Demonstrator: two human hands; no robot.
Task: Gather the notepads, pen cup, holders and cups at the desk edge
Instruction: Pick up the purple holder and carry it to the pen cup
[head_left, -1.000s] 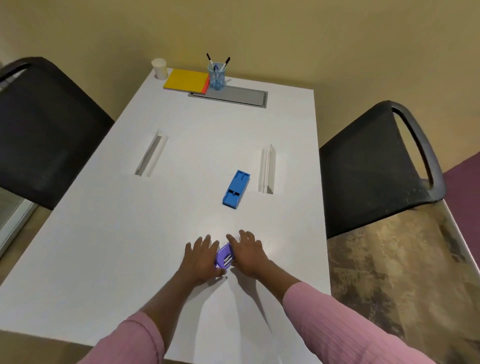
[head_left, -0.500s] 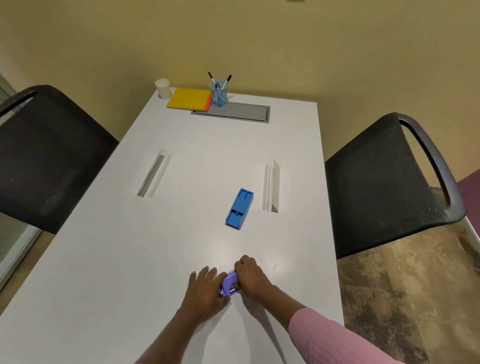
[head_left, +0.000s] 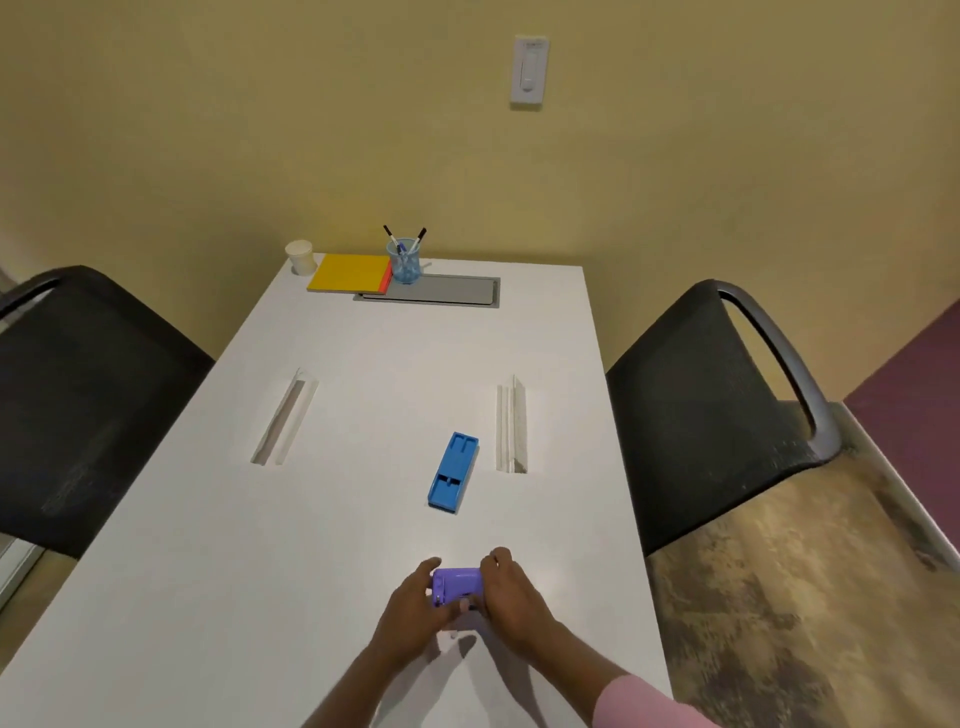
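A small purple holder (head_left: 457, 584) is lifted just above the white desk (head_left: 208, 571), gripped on both sides by my left hand (head_left: 410, 613) and my right hand (head_left: 511, 597). A blue holder (head_left: 453, 472) lies flat on the desk a little beyond them. At the far desk edge sit a white cup (head_left: 301, 256), a yellow notepad (head_left: 350, 273) stacked on an orange-red one, and a clear blue pen cup (head_left: 404, 265) with markers in it.
Two slots are cut in the desk, a left slot (head_left: 284, 418) and a right slot (head_left: 513, 426). A grey cable flap (head_left: 447, 292) lies beside the notepads. Black mesh chairs stand at the left (head_left: 78, 405) and right (head_left: 706, 415).
Both hands have raised the purple holder off the desk and turned it level. The view has tilted upward, showing more wall.
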